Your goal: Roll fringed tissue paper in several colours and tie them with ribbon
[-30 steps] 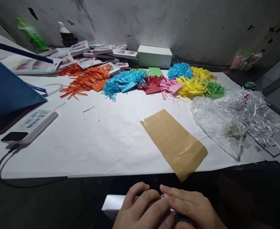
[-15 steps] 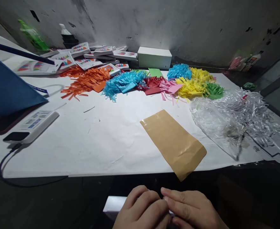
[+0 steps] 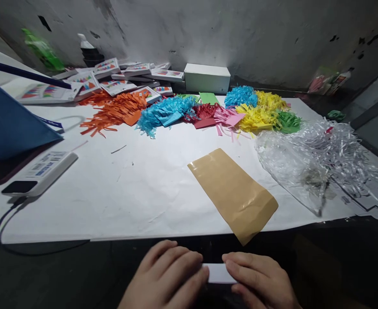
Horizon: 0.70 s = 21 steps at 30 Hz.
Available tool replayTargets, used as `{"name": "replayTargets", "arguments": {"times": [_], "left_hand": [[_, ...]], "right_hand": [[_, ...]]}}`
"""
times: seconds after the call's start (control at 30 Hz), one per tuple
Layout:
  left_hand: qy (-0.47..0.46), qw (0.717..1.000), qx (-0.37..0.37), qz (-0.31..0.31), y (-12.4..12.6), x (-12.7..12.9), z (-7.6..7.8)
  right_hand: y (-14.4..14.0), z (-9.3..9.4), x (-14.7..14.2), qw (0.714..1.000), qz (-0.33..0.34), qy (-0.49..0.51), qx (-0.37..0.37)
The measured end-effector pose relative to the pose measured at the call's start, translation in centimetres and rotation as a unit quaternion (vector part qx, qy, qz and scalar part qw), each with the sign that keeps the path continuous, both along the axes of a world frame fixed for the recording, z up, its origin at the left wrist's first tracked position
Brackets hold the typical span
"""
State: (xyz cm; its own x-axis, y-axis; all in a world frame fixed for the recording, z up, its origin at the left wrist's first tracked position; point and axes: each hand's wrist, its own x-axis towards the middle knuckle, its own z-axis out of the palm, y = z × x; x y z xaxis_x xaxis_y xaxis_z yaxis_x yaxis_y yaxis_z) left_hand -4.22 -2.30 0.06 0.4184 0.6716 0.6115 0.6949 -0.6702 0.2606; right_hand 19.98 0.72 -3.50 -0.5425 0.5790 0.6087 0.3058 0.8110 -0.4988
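Left hand (image 3: 166, 279) and right hand (image 3: 259, 283) low at table (image 3: 127, 201) edge, fingers curled, pressed on white box (image 3: 217, 273) held between them below tabletop. Best done with even grip on both ends, box level. Tan pouch (image 3: 232, 193) flat, contents unseen. Clear bag (image 3: 291, 171) holding silvery shreds. White carton (image 3: 207, 78) at wall, shut.

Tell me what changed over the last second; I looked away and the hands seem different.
The left hand and right hand have drawn apart sideways; before, their fingertips met over the white box, whose strip now shows between them. Both still rest on it. The brown pouch, the coloured paper shreds and the clear plastic bag lie as before.
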Motion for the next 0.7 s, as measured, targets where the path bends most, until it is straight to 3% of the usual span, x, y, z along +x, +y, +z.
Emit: {"name": "replayTargets", "arguments": {"times": [0.1,0.23,0.47,0.57,0.7], "left_hand": [[-0.017,0.995,-0.101,-0.008,0.0,-2.3,-0.9],[-0.135,0.981,-0.137,-0.011,0.0,-3.3,-2.7],[-0.253,0.952,-0.17,0.011,1.0,-1.8,-3.3],[-0.266,0.948,-0.167,0.05,2.0,-3.6,-2.6],[-0.274,0.931,-0.176,0.167,4.1,-8.1,-1.1]], "right_hand": [[0.1,-0.8,-0.1,0.998,-0.017,0.04,-0.052],[0.8,-1.6,-1.5,0.987,-0.007,0.105,-0.124],[1.4,-2.0,-3.9,0.981,-0.039,0.159,-0.103],[2.9,-2.5,-1.2,0.987,-0.094,0.096,-0.091],[5.2,-4.5,4.4,0.961,-0.274,-0.036,0.029]]}}
